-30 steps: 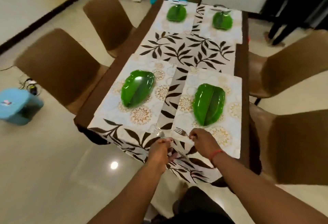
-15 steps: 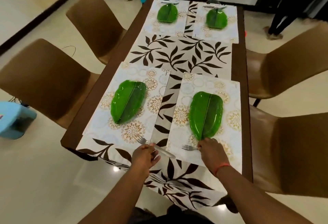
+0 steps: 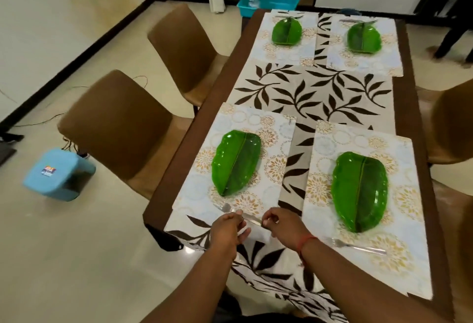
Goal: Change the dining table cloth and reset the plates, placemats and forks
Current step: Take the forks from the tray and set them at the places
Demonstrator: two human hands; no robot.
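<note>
Left hand: I am watching my left hand point(image 3: 228, 228) at lower centre of the frame, its fingers curling round the middle of a fork point(image 3: 239, 214).
Right hand: my right hand point(image 3: 283, 225) is sitting just right of it, fingertips pinching the handle end of the same fork; a red thread is circling that wrist.
Held fork: it is lying across the near edge of the left placemat point(image 3: 236, 166), tines pointing toward the left of the frame, just below the near-left leaf plate point(image 3: 236, 162).
Second fork: another fork point(image 3: 354, 246) is resting on the right placemat point(image 3: 363, 194), just below the near-right leaf plate point(image 3: 359, 191), with no hand on it.
Far settings: two more green leaf plates point(image 3: 286, 32) point(image 3: 364, 38) are sitting on placemats at the top of the frame; cutlery beyond them is too blurred for me to name.
Cloth: the leaf-print table cloth point(image 3: 314, 94) is running down the middle of the dark table point(image 3: 212, 97) and hanging over the near end.
Surroundings: brown chairs point(image 3: 115, 128) are standing at left and right, and a blue stool point(image 3: 57, 173) is sitting on the floor at far left.
</note>
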